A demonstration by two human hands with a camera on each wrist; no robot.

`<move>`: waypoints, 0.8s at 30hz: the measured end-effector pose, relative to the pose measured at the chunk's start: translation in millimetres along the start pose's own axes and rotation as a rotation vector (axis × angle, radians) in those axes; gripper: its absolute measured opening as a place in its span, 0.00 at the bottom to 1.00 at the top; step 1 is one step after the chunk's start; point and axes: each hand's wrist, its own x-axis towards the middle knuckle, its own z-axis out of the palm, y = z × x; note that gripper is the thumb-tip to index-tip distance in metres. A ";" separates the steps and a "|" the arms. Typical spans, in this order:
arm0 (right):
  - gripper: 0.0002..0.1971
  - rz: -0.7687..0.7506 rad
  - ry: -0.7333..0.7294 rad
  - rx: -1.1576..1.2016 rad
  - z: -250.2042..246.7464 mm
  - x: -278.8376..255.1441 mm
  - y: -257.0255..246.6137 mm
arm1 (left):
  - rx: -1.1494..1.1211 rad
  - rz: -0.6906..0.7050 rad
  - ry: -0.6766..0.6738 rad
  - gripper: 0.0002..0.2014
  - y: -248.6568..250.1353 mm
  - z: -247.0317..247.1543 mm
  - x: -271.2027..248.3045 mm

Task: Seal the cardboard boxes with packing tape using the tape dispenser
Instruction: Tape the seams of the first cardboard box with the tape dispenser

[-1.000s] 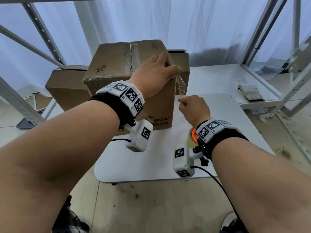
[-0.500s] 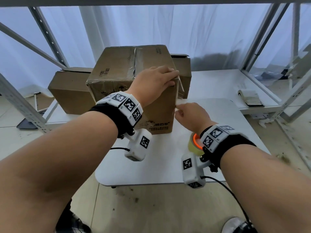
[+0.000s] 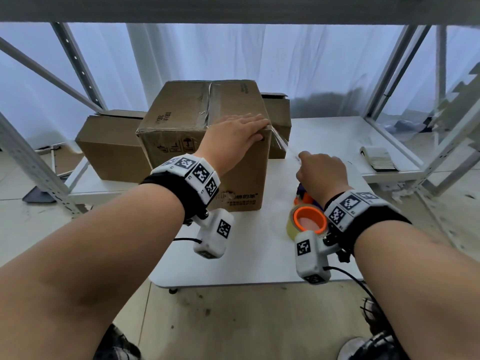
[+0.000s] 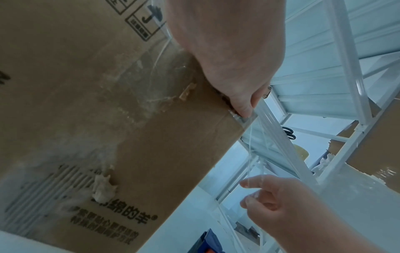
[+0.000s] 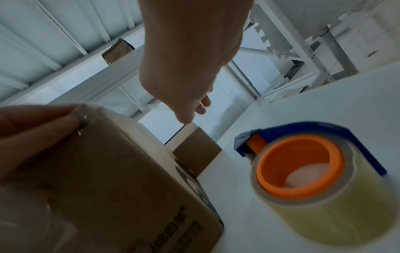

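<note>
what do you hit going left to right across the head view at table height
low box at the back → big box → left hand → stretched tape strip → right hand → notepad

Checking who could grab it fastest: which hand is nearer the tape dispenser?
Right. The right hand hovers just above the tape dispenser, pinching a tape strip; the left hand presses on the cardboard box top.
</note>
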 end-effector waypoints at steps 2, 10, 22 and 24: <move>0.09 -0.011 0.043 -0.057 7.6 -0.1 -11.1 | -0.001 -0.028 0.045 0.20 3.2 3.7 -2.4; 0.15 0.013 -0.172 0.183 40.2 1.4 -37.9 | -0.011 -0.045 0.080 0.20 0.4 8.8 -1.8; 0.43 0.109 -0.348 1.180 38.9 -10.1 -42.3 | 0.029 -0.059 0.106 0.20 2.4 12.1 -1.7; 0.42 0.136 -0.290 1.256 39.4 -10.9 -45.7 | 0.038 -0.068 0.101 0.20 3.9 11.8 -2.1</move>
